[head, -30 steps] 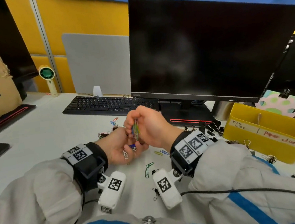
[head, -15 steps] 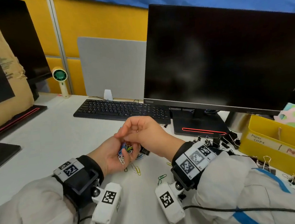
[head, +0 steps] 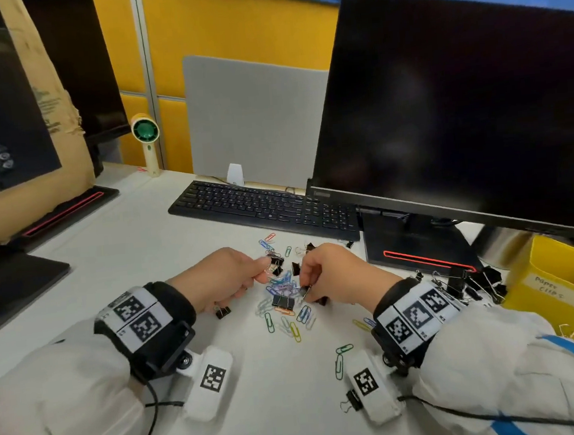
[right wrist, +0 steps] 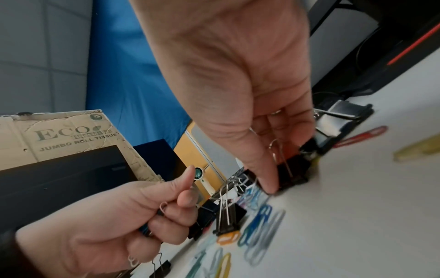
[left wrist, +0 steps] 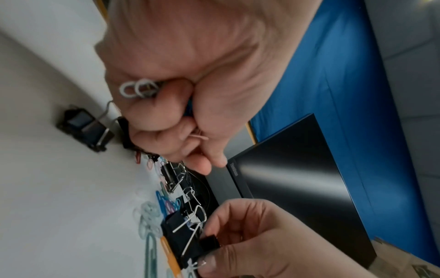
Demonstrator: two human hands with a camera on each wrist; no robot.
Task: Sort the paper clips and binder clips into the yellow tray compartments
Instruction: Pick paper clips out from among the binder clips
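Both my hands are now down at the desk [head: 118,271], where a second ago they met in the air, my right hand [head: 331,275] working clips into the left. My left hand [head: 222,280] stays curled round a bunch of paper clips [left wrist: 139,90], white loops poking out below the little finger. My right hand pinches a small binder clip [right wrist: 291,173] between thumb and forefinger, right at the desk surface. Just beyond those fingertips lies the mixed pile [head: 287,303] of clips; a larger binder clip [head: 283,301] sits between my hands. The tray [head: 566,291] stands well off to my right, past the wrist. I judge sorting barely begun: the pile and more clips near the tray remain out.
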